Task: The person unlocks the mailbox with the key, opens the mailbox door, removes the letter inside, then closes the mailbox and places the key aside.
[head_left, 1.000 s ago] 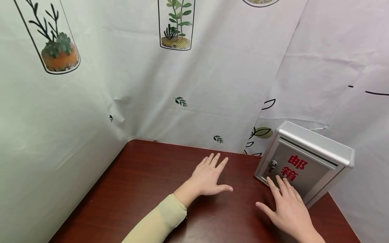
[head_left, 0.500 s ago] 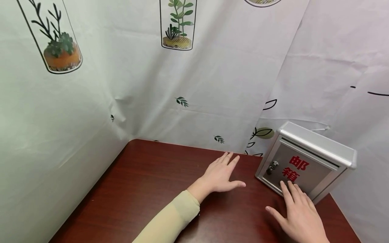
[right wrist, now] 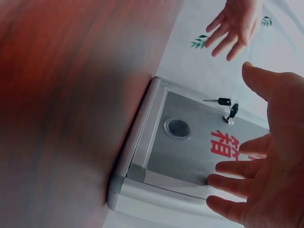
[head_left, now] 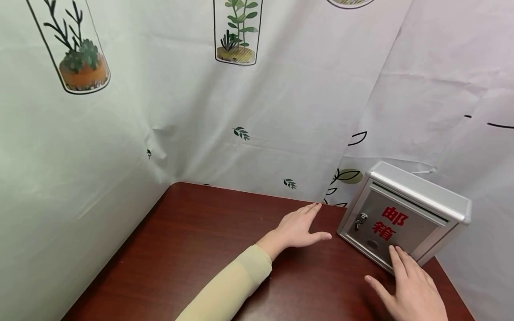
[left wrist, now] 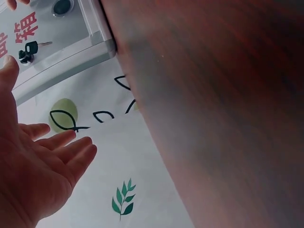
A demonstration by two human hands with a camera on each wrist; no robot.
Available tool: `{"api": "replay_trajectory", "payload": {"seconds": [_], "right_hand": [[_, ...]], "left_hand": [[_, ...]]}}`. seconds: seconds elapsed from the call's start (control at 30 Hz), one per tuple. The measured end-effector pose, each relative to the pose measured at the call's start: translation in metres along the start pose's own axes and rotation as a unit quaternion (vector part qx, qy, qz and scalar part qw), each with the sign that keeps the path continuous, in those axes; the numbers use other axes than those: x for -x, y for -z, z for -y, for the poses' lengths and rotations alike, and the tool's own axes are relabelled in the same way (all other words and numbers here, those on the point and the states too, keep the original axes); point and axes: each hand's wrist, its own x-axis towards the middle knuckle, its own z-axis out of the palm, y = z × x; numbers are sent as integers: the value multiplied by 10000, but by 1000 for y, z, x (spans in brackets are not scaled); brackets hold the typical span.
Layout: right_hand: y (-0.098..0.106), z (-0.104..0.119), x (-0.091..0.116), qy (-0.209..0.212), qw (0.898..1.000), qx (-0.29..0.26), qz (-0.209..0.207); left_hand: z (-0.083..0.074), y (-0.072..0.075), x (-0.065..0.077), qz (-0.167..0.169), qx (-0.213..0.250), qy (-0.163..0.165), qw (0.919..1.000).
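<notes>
A silver metal mailbox [head_left: 405,214] with red characters stands upright at the table's right side. Its door has a lock with keys [head_left: 358,221] hanging from it and a round window [head_left: 373,244] low down. My right hand [head_left: 413,285] hovers in front of the door's lower right part, fingers straight and thumb spread; whether the fingertips touch the metal I cannot tell. To the left of the mailbox, my left hand [head_left: 299,227] hangs over the table with straight fingers, apart from the box. Both palms hold nothing in the wrist views.
The dark red wooden table [head_left: 192,240] fills the lower part of the head view. White cloth [head_left: 281,111] printed with plants hangs behind it and along both sides. The mailbox stands close to the back right cloth.
My left hand has moved right, closer to the mailbox. The right hand has drawn right and down across the door front, uncovering the round window. The mailbox stays in place.
</notes>
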Motion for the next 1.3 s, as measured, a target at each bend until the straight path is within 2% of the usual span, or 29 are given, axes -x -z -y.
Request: {"api": "replay_trajectory", "payload": {"seconds": [0.2,0.33,0.47,0.6,0.67,0.77,0.83,0.9,0.97,1.07,1.3], "right_hand": [[6,-4,0,-352,9993,139,-65],[7,-8,0,-453,9988,118,-176],[10,-13,-2,-642,9977,88,-184],[18,-23,-4,-1001,9949,-97,26],[23,-28,-6,-1407,9895,-115,301],[29,-34,-9,-2141,9740,-123,736],[30,-36,-9,-2593,9618,-224,850],[30,-38,-9,-2938,9517,-417,782],[28,-39,-8,-3117,9456,-726,579],[24,-41,-9,-3072,9443,-1128,347],[17,-41,-15,-3168,9328,-1679,355]], "left_hand": [[-1,-5,-13,111,516,60,9986],[1,-7,-18,146,1037,243,9942],[1,-9,-23,102,1343,256,9906],[-2,-11,-29,73,1591,253,9869],[-3,-11,-32,42,1742,312,9842],[-7,-12,-37,-60,2110,415,9766],[-9,-13,-41,-136,2360,455,9706],[-12,-15,-44,-207,2604,448,9642],[-14,-17,-46,-218,2771,437,9596],[-14,-20,-49,-235,2959,434,9540],[-13,-27,-50,-235,3595,440,9318]]}}
